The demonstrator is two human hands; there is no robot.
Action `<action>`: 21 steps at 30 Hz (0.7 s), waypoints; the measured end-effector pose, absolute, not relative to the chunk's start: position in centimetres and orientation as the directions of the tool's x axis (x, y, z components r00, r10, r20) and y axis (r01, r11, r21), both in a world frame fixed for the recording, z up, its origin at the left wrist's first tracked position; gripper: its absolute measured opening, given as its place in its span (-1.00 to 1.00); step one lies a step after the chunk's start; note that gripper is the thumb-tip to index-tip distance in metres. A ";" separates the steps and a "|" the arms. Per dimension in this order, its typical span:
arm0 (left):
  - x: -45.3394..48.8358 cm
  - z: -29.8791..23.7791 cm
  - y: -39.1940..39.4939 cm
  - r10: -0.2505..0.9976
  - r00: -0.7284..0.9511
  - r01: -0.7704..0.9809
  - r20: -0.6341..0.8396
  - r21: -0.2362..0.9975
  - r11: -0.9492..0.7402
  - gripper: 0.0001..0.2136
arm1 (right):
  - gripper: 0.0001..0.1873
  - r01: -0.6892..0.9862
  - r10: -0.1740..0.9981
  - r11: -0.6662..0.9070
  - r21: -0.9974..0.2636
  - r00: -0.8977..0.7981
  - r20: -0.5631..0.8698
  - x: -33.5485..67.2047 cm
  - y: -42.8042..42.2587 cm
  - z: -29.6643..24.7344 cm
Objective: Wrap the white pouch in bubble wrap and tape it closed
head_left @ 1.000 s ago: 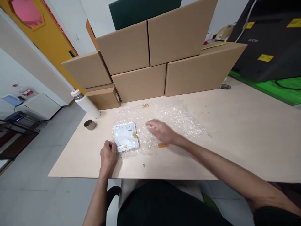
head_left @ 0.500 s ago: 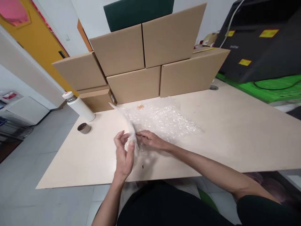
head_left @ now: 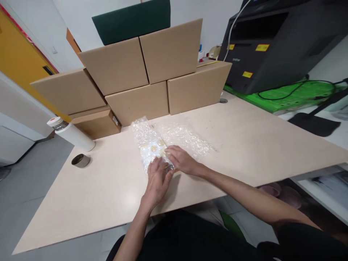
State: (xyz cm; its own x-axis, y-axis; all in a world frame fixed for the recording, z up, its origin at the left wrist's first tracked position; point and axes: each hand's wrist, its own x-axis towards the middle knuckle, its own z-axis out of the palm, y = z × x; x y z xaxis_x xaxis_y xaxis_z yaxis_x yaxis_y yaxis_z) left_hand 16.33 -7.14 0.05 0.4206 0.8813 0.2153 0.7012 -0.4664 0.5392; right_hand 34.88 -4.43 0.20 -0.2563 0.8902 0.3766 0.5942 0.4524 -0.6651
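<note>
A flat pale piece with several round yellowish spots lies on the table with clear bubble wrap over or under it; I cannot tell which. My left hand is at its near end, fingers bent over the wrapped edge and thumb against the corner. At the right edge, my right hand presses its closed fingers onto the same packet. What lies under the fingertips is hidden. More bubble wrap is spread flat just behind my right hand.
Cardboard boxes are stacked along the table's back, a dark green box on top. To the left are a white bottle and a small cup. A large dark printer stands on a green surface at right.
The wrapped piece, held upright on edge before, now lies flat with its spotted face up. Both hands have come down onto it. The view has turned to the right.
</note>
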 end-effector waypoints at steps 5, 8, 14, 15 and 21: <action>13.9 0.2 -6.7 0.990 -0.033 0.562 0.140 0.822 -0.097 -0.36 | -0.58 0.660 0.868 0.496 -0.564 -0.390 0.307 32.6 -3.6 0.2; 14.0 1.4 -6.7 0.997 -0.057 0.337 0.046 0.941 -0.024 -0.33 | -0.54 0.614 0.886 0.460 -0.641 -0.366 0.286 33.0 -3.7 1.0; 19.5 4.3 -6.2 0.944 0.174 0.274 0.280 0.907 -0.319 -0.44 | -0.53 0.113 0.983 0.076 -0.991 -0.172 0.056 36.3 -4.3 2.1; 20.7 4.4 -5.9 0.922 0.242 0.281 0.302 0.888 -0.364 -0.45 | -0.53 0.006 0.991 0.000 -1.000 -0.136 -0.001 36.9 -4.3 2.0; 26.4 2.8 -3.8 0.791 0.557 0.463 0.253 0.696 -0.549 -0.49 | -0.71 -0.202 0.984 -0.134 -0.970 0.088 -0.154 42.3 -5.8 0.5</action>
State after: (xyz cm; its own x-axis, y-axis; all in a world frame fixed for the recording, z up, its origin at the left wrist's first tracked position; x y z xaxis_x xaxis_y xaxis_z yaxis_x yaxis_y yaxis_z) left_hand 26.45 -3.82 2.79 0.5569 0.7910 0.2533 0.4632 -0.5489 0.6958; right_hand 42.26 -5.82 0.48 0.0878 0.9841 -0.1542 -0.2023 -0.1340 -0.9701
